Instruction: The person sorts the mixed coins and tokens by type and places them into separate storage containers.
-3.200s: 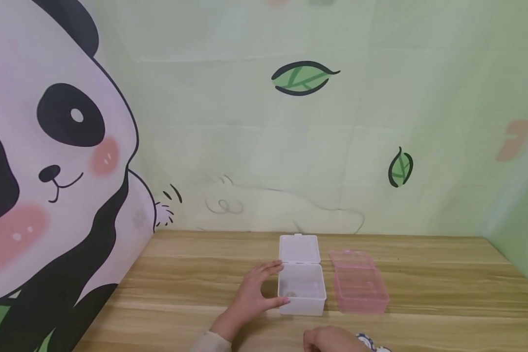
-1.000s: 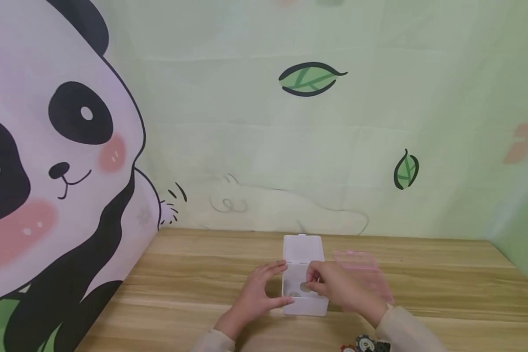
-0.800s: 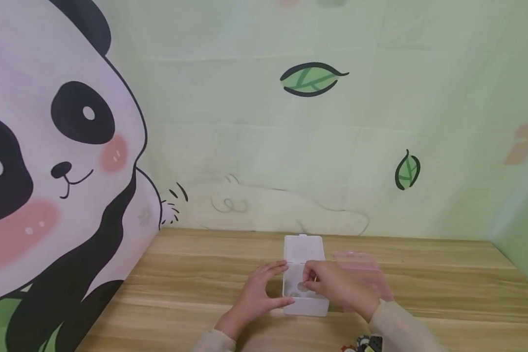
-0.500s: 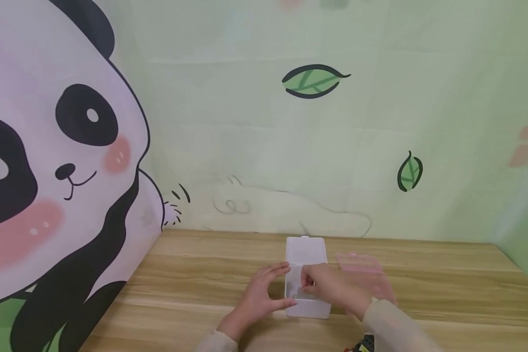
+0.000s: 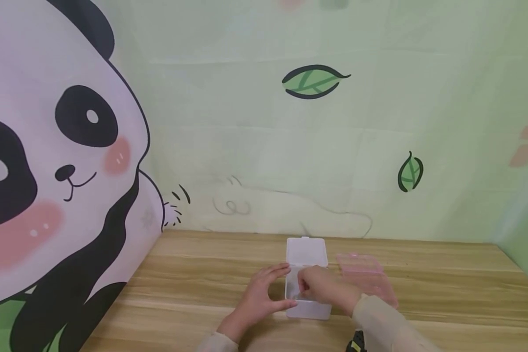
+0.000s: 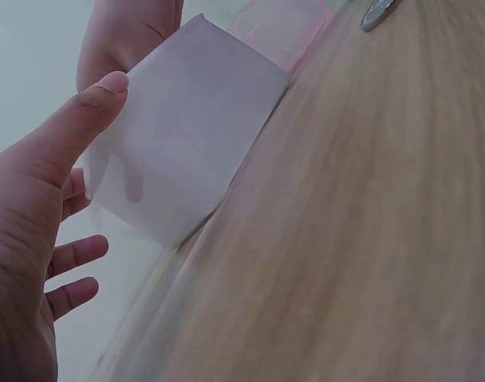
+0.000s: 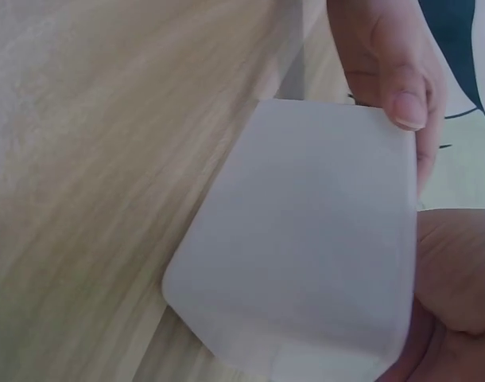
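A person wears pale cream long sleeves, the left sleeve (image 5: 219,343) ending at the wrist, the right sleeve (image 5: 385,322) plain and softly creased along the forearm.

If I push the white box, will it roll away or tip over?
The white box probably won't roll or tip: it looks low and flat-sided. It looks like thin, cloudy plastic, so it may slide easily. Its hinged, open lid might flap.

Left hand (image 7: 401,60) touches box (image 7: 298,231) (white).
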A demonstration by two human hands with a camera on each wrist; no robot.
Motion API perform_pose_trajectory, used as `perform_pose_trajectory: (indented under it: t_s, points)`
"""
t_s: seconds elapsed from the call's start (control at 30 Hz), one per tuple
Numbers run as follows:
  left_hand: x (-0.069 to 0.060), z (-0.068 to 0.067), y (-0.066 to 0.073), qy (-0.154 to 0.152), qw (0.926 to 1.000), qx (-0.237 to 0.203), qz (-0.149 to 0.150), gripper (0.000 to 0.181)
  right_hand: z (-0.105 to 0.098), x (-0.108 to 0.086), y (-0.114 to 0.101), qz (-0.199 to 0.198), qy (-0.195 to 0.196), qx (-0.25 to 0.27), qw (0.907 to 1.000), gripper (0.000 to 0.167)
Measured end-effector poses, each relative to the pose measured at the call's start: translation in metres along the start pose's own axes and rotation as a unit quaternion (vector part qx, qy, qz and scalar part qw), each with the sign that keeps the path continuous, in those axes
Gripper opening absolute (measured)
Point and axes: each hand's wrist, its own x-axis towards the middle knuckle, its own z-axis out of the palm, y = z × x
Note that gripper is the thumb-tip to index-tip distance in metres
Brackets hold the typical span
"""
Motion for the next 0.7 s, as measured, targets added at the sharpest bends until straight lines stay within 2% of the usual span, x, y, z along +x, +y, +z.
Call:
perform_pose_trajectory:
  t_s: [0.13,0.3,0.53,0.7]
  points:
    - [-0.0003,0.0008,-0.0012,0.000,1.0000,-0.002,-0.004,0.067,0.0045,0.0035,0.0022,0.004,0.006,-0.030,0.9995,0.022]
    - [0.0000,0.0010,-0.0009,0.008,0.9999,-0.005,0.004,0.067,0.0069,0.0051,0.0029,0.005,0.018,-0.042,0.9989,0.023]
    - [-0.0012,0.0028,-0.0025,0.030,0.9985,0.028,0.036,0.068,0.0080,0.0056,0.0032,0.003,0.024,-0.066,0.9975,0.022]
    - [-0.0007,0.0025,-0.0024,0.020,0.9996,0.011,0.015,0.067,0.0087,0.0060,0.0036,0.002,0.031,-0.073,0.9969,0.020]
